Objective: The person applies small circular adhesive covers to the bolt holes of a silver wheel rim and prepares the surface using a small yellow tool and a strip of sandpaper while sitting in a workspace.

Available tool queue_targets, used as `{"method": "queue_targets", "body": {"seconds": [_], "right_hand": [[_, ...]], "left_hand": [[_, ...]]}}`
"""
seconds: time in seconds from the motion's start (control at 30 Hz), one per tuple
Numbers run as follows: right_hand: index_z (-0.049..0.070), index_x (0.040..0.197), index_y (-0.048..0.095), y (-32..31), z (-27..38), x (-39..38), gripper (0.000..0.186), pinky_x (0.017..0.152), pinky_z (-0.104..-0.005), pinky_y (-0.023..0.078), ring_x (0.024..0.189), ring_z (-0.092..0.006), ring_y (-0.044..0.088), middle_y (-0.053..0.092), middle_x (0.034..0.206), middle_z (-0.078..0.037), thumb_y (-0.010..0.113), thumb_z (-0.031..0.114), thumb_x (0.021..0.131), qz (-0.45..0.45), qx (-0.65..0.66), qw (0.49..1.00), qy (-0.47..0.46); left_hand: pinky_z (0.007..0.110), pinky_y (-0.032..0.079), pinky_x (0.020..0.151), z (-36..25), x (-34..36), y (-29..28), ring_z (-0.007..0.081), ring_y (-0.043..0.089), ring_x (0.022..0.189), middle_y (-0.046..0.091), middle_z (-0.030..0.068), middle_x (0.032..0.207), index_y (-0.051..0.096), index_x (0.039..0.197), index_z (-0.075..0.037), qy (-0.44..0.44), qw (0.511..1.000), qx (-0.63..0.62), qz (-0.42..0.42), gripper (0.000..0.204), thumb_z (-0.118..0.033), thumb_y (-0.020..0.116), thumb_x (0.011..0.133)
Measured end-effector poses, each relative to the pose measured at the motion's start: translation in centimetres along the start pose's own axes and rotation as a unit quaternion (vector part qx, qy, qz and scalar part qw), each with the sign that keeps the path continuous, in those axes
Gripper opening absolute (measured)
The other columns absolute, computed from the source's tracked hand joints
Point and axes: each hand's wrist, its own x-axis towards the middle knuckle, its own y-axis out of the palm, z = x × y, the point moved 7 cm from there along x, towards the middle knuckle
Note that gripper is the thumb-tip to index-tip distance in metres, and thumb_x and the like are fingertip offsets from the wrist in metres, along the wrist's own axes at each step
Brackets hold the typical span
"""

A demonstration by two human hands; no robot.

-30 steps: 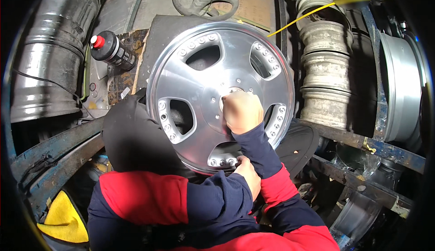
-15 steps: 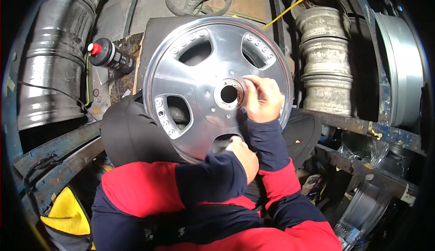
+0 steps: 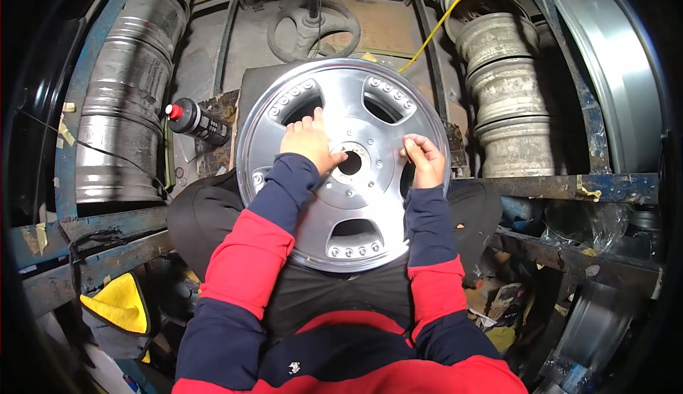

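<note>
The polished five-spoke wheel (image 3: pixel 345 234) rests across my lap, its hub opening (image 3: pixel 350 165) facing up. My left hand (image 3: pixel 307 140) lies on the wheel face left of the hub, fingers spread and thumb toward the centre; a small pale patch beside the thumb is too unclear to name. My right hand (image 3: pixel 425 163) is pinched at the fingertips over the wheel right of the hub, with any held object too small to make out.
Stacked silver rims (image 3: pixel 117 166) line the left, worn rims (image 3: pixel 509 145) the right, beside a large rim (image 3: pixel 615 81). A black bottle (image 3: pixel 203 127), steering wheel (image 3: pixel 347 31), yellow hose (image 3: pixel 434 31), blue metal frame (image 3: pixel 551 190) and yellow cloth (image 3: pixel 117 301) surround me.
My left hand has moved up from the wheel's lower spoke to left of the hub. My right hand has shifted right, off the centre. The wheel's openings appear rotated.
</note>
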Motion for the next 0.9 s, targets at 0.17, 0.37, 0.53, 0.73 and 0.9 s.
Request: {"method": "queue_targets", "body": {"seconds": [0.17,0.37,0.53,0.73,0.9], "right_hand": [[-0.001,0.101,0.070,0.7,-1.4,0.7,0.010,0.065,-0.0219,0.047,0.071,-0.0073,0.059,0.069,0.087,-0.002,0.070,0.006,0.093,-0.034,0.065,0.997,-0.039],[0.004,0.095,0.076,2.4,-0.2,-0.9,0.008,0.068,-0.0233,0.049,0.069,-0.0085,0.058,0.066,0.082,-0.001,0.073,0.010,0.091,-0.075,-0.254,0.942,-0.208],[0.000,0.101,0.073,2.2,-1.4,0.4,0.013,0.066,-0.0228,0.047,0.071,-0.0075,0.059,0.067,0.083,-0.003,0.072,0.009,0.093,0.009,-0.025,0.997,-0.067],[0.000,0.100,0.072,1.7,-2.0,1.0,0.012,0.070,-0.0235,0.049,0.075,-0.0089,0.061,0.068,0.089,-0.003,0.072,0.010,0.093,0.015,0.003,0.995,-0.103],[0.001,0.099,0.071,1.9,-2.0,2.4,0.009,0.077,-0.0251,0.052,0.082,-0.0100,0.062,0.068,0.095,-0.002,0.070,0.009,0.095,0.050,-0.026,0.993,-0.107]], "left_hand": [[0.048,0.041,0.106,1.9,1.1,0.8,0.0415,0.060,0.119,0.061,0.0254,0.128,0.038,0.149,0.000,0.027,0.992,-0.119,0.040,0.115,-0.070,0.079,0.068],[0.049,0.036,0.108,1.7,1.8,2.1,0.0381,0.058,0.122,0.060,0.0236,0.129,0.037,0.149,-0.005,0.007,0.994,-0.108,0.016,0.109,-0.073,0.073,0.072],[0.050,0.035,0.109,2.2,1.8,2.6,0.0374,0.056,0.124,0.059,0.0246,0.131,0.037,0.149,-0.003,-0.004,0.995,-0.095,0.014,0.106,-0.068,0.074,0.074],[0.050,0.035,0.110,1.5,1.7,1.8,0.0373,0.059,0.121,0.061,0.0250,0.128,0.039,0.149,-0.001,-0.024,0.992,-0.121,0.009,0.108,-0.067,0.076,0.072],[0.048,0.037,0.109,1.4,1.3,1.3,0.0367,0.059,0.121,0.062,0.0262,0.125,0.040,0.147,-0.001,-0.079,0.986,-0.147,0.011,0.113,-0.072,0.077,0.068]]}}
